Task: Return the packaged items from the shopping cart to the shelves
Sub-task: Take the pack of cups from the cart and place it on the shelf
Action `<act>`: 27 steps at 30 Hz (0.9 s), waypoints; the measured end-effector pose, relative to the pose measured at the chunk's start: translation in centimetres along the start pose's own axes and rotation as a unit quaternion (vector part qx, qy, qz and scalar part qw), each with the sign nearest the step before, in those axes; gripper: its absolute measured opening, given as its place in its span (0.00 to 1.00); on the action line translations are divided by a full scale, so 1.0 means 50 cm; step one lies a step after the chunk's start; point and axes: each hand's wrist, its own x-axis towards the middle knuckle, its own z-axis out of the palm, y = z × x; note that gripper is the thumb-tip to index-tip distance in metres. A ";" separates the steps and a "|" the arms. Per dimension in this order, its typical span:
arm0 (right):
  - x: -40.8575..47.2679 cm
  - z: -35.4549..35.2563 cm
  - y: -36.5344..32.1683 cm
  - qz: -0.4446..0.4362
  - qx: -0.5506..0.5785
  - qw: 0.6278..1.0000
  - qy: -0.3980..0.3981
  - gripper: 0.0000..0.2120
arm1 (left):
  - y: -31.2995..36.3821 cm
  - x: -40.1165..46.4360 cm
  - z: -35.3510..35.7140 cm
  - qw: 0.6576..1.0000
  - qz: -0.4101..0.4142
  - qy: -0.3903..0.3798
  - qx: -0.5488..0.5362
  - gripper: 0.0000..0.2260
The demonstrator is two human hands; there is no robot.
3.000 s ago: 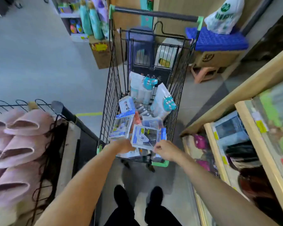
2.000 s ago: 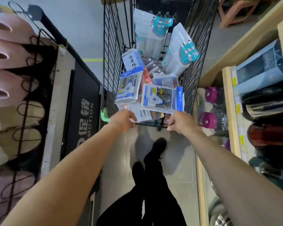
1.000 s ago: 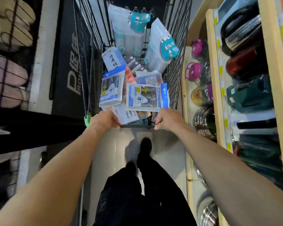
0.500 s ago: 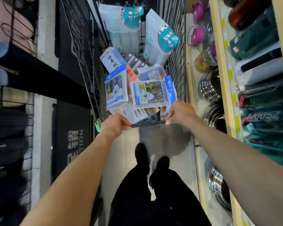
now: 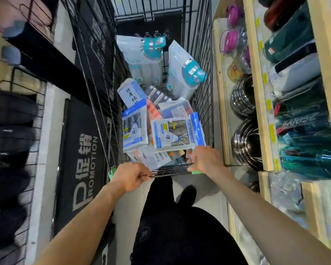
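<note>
The left hand (image 5: pixel 131 176) gripped the handle bar (image 5: pixel 170 172) of the black wire shopping cart (image 5: pixel 201 96) at its left end, fingers curled over the bar. Just beyond that hand, inside the cart, stood a blue-and-white packet (image 5: pixel 134 129) upright against the left wall, and behind it a white packet with handwritten characters (image 5: pixel 131 92). To the right of it a wider blue-and-white packet (image 5: pixel 177 133) leaned toward the handle, its lower right corner touching the right hand (image 5: pixel 204 159); whether that hand pinched the packet as well as the bar could not be told. The right hand's fingers were wrapped over the bar's right end, near a green end cap (image 5: pixel 197 172). At the far end of the cart two tall white pouches with teal lids (image 5: pixel 147 54) leaned against the front wall, well apart from both hands.

On the left ran a dark display with a black "PROMOTION" sign (image 5: pixel 84 169) and wire racks (image 5: pixel 13 131) holding dark, blurred goods. The pale floor (image 5: pixel 130 207) showed between the arms, with the person's dark trousers and shoes (image 5: pixel 186 195) below the handle. On the right stood wooden shelves (image 5: pixel 256 92) carrying pink-lidded containers (image 5: pixel 230 38), stacked steel bowls (image 5: pixel 245 142) and dark green packaged goods (image 5: pixel 306 142).

Both bare forearms stretched forward from the lower corners, converging on the handle.
</note>
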 end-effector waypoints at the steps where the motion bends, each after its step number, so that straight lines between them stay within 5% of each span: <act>1: 0.002 0.000 -0.010 0.010 0.032 0.999 0.000 0.21 | -0.005 0.001 -0.006 1.000 0.009 -0.025 0.004 0.08; 3: 0.010 -0.006 -0.032 0.028 0.130 0.991 0.018 0.20 | -0.009 0.014 -0.031 0.999 0.012 -0.034 -0.016 0.08; 5: 0.032 -0.017 -0.061 0.026 0.227 0.973 0.036 0.20 | -0.018 0.043 -0.070 0.991 -0.025 0.049 -0.123 0.09; 10: 0.144 -0.065 -0.128 0.036 0.430 0.896 0.105 0.28 | -0.085 0.199 -0.210 0.879 -0.113 0.268 -0.378 0.05; 15: 0.272 -0.103 -0.156 0.099 0.591 0.777 0.191 0.23 | -0.171 0.371 -0.324 0.794 -0.170 0.266 -0.520 0.19; 17: 0.307 -0.095 -0.164 0.151 0.608 0.749 0.215 0.20 | -0.204 0.434 -0.343 0.788 -0.207 0.250 -0.523 0.31; 19: 0.334 -0.071 -0.176 0.194 0.625 0.720 0.229 0.28 | -0.246 0.490 -0.345 0.790 -0.240 0.237 -0.512 0.38; 23: 0.393 -0.004 -0.164 0.168 0.595 0.734 0.282 0.41 | -0.308 0.547 -0.302 0.787 -0.265 0.231 -0.507 0.42; 27: 0.408 -0.005 -0.163 0.126 0.562 0.758 0.306 0.25 | -0.324 0.547 -0.281 0.800 -0.257 0.257 -0.478 0.33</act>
